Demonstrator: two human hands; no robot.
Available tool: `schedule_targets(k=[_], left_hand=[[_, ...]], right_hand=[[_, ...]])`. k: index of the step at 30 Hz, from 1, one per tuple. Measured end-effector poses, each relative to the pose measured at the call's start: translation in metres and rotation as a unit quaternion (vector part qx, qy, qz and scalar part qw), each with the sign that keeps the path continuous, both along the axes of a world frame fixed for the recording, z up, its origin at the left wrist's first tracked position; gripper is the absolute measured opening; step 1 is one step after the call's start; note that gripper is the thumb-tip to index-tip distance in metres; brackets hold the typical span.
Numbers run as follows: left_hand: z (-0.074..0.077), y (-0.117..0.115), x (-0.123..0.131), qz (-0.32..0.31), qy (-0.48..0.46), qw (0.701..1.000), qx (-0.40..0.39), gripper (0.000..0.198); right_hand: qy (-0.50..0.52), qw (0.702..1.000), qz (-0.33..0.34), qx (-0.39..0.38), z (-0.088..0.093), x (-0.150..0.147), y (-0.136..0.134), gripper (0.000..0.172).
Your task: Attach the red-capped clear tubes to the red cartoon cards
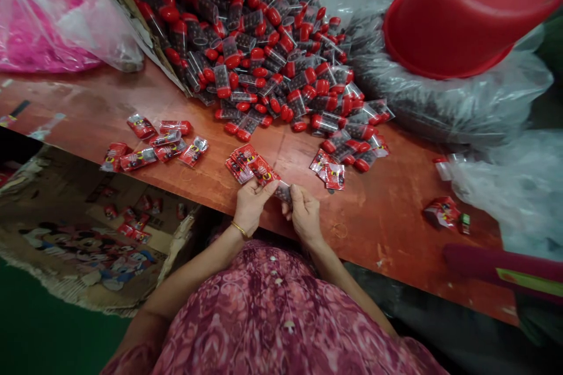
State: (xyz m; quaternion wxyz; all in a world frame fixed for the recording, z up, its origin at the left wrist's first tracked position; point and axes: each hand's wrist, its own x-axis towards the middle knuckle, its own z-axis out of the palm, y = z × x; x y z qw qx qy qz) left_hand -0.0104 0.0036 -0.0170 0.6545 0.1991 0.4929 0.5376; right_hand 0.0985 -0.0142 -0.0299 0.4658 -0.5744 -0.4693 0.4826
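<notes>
At the table's front edge my two hands meet in front of my body. My left hand [250, 206], with a bangle on the wrist, is closed, thumb and fingers pinching a red printed sleeve [264, 171]. My right hand [304, 211] is closed on the end of a small clear dotted tube [283, 191], which lies between both thumbs. Whether the sleeve is around the tube I cannot tell. Just beyond my left hand lie flat red printed sleeves [237, 165]. To the left rest several tubes in printed sleeves [139, 158]. More flat sleeves [335, 176] lie right of my hands.
A large heap of red-capped clear tubes [264, 64] spills from a cardboard box [145, 41]. A red bucket [457, 17] sits upside down on a plastic bag [440, 105] at right. Below left, an open carton [57, 205] holds several sleeved tubes. A pink-filled bag [53, 17] stands back left.
</notes>
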Motion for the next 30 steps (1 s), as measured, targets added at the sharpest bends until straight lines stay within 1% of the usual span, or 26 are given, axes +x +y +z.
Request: schedule_targets(k=[3, 5, 8, 11, 15, 18, 20, 22, 25, 26, 29, 30], left_hand=[[0.002, -0.002, 0.000, -0.027, 0.005, 1.000, -0.001, 0.032], [0.004, -0.002, 0.000, -0.029, 0.014, 0.999, -0.002, 0.033], [0.005, 0.000, 0.001, 0.022, 0.004, 1.000, -0.009, 0.033], [0.005, 0.004, 0.000, 0.075, -0.036, 0.996, -0.014, 0.031], [0.002, 0.005, 0.000, 0.084, -0.063, 0.994, -0.009, 0.033], [-0.001, -0.002, 0.005, 0.087, -0.044, 0.995, 0.009, 0.036], [-0.002, -0.006, 0.008, 0.066, -0.040, 0.997, 0.021, 0.036], [-0.001, -0.005, 0.007, 0.041, -0.058, 0.997, 0.034, 0.035], [0.003, 0.006, -0.002, 0.042, -0.089, 0.994, 0.051, 0.039], [0.004, 0.011, -0.006, 0.028, -0.084, 0.994, 0.058, 0.041], [0.006, 0.020, -0.012, -0.068, -0.024, 0.994, 0.078, 0.040], [0.005, 0.019, -0.011, -0.082, -0.001, 0.993, 0.080, 0.041]], right_hand=[[0.003, 1.000, -0.011, 0.014, 0.000, -0.004, 0.000, 0.045], [0.006, 0.999, -0.032, 0.027, -0.002, -0.009, -0.002, 0.044], [0.018, 0.998, -0.043, 0.039, -0.004, -0.014, -0.004, 0.040], [0.035, 0.998, -0.038, 0.036, -0.003, -0.016, -0.004, 0.038], [0.064, 0.997, -0.039, 0.030, -0.002, -0.015, -0.001, 0.039], [0.132, 0.989, -0.063, 0.015, -0.007, -0.018, 0.000, 0.041], [0.168, 0.982, -0.082, 0.012, -0.010, -0.019, 0.002, 0.043], [0.179, 0.981, -0.080, 0.016, -0.010, -0.020, 0.003, 0.043], [0.185, 0.981, -0.061, 0.019, -0.008, -0.019, 0.003, 0.042], [0.189, 0.980, -0.059, 0.018, -0.008, -0.019, 0.003, 0.042], [0.179, 0.982, -0.055, 0.015, -0.010, -0.018, 0.003, 0.039], [0.172, 0.983, -0.056, 0.015, -0.011, -0.019, 0.003, 0.038]])
